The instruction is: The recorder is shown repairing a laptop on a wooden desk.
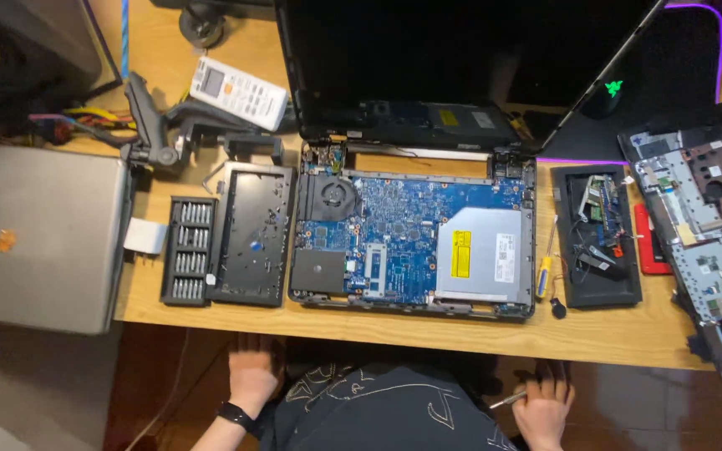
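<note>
At the bottom of the frame, below the wooden desk (595, 334) edge, a thin metal tool (507, 401) is grasped in the right hand (543, 407). The left hand (254, 374) is spread flat, released, holding nothing. The opened laptop base (415, 246) is seen at centre, well apart from both hands.

tool: small silvery metal thing, looks like tweezers or a thin driver (507, 401), too small to tell which
tool pose: lying almost flat, tip pointing left
tool spot: near edge of the scene, right side, below the desk edge
opened laptop (411, 246): lid up, bottom cover off, blue board, fan and silver drive exposed
laptop spot: flat on the desk, centre, just beyond the tool
</note>
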